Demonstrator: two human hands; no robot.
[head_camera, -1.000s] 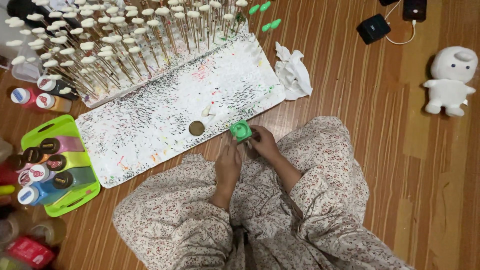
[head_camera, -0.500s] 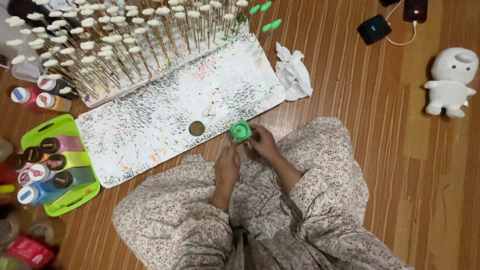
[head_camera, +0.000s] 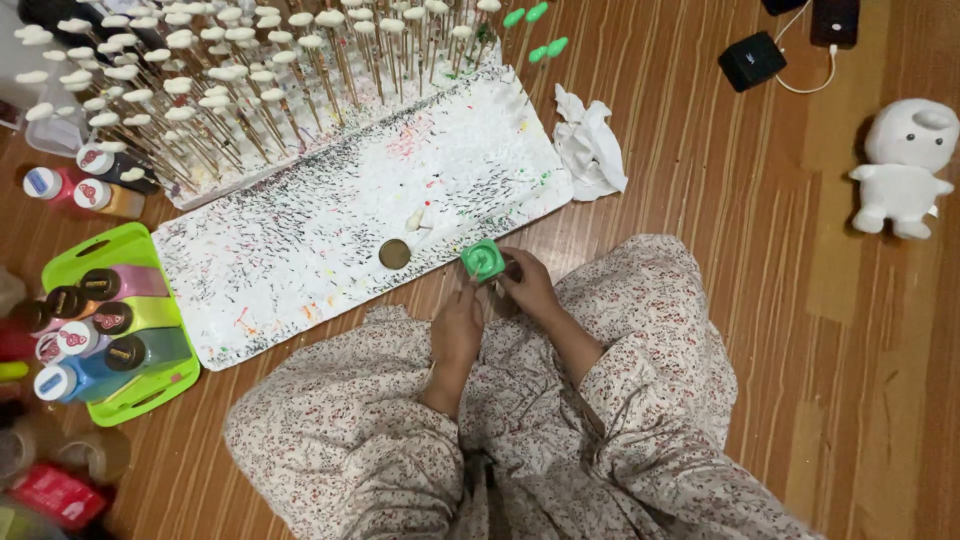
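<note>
Both hands meet at the near edge of my paint-flecked board: my right hand is curled around a green pot, and my left hand sits just beside it, fingers bent, though I cannot tell if it grips anything. Left of the pot, a brown lid rests on the board.

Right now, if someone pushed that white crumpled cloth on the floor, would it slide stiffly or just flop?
The white crumpled cloth would probably flop and bunch, since it lies in soft folds. It looks light, so it likely drags easily over the smooth wooden floor. It seems unlikely to roll.
</note>
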